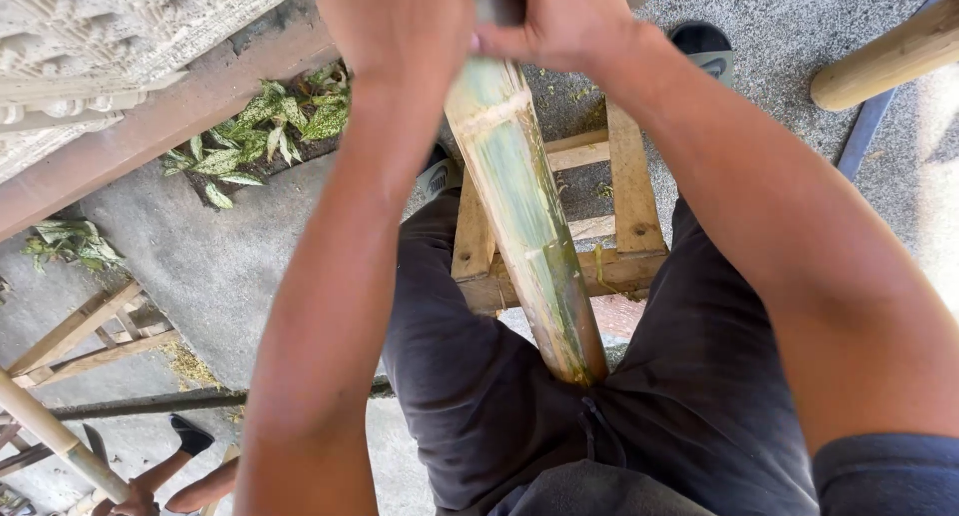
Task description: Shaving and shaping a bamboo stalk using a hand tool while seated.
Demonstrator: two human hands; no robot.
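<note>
Your left hand (400, 21) is closed around the upper part of the green bamboo pole (524, 216), and your right hand (564, 16) grips a dark tool handle (496, 6) pressed at the pole's top; the blade end is out of view. The pole slants down over the wooden stool (629, 196), its lower end braced between your thighs at the stool's near edge. Leafy plants (270, 126) grow along the wall to the left.

Sunlit concrete floor (215, 261), wooden stool (629, 191), leafy plants (270, 126)
</note>
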